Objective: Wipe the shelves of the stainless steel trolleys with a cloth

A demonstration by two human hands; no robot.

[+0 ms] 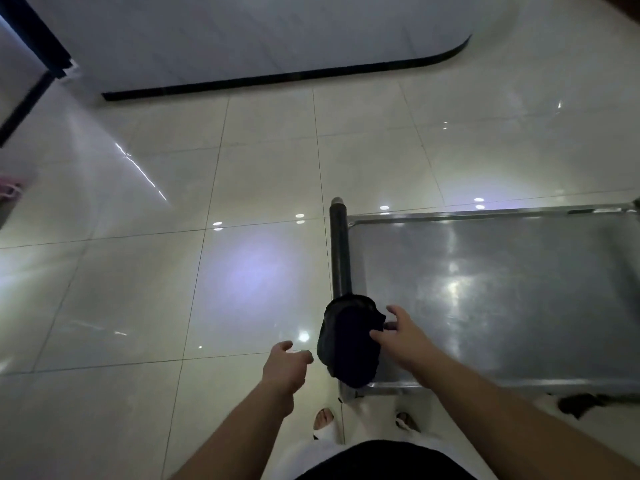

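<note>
A stainless steel trolley stands at the right, its top shelf [502, 289] bare and shiny. A dark handle bar [340, 247] runs along its left end. A dark cloth [349, 344] is draped over the near end of that bar. My right hand [401, 334] rests against the cloth's right side, fingers spread and touching it, without a clear grip. To the left of the cloth my left hand [285, 367] hovers over the floor with fingers loosely curled, holding nothing.
Glossy pale floor tiles [173, 271] spread left and ahead. A white wall with a black skirting strip [277, 79] curves across the back. My feet in sandals [323, 422] stand by the trolley's near left corner. A dark object [578, 403] lies beneath the trolley's front edge.
</note>
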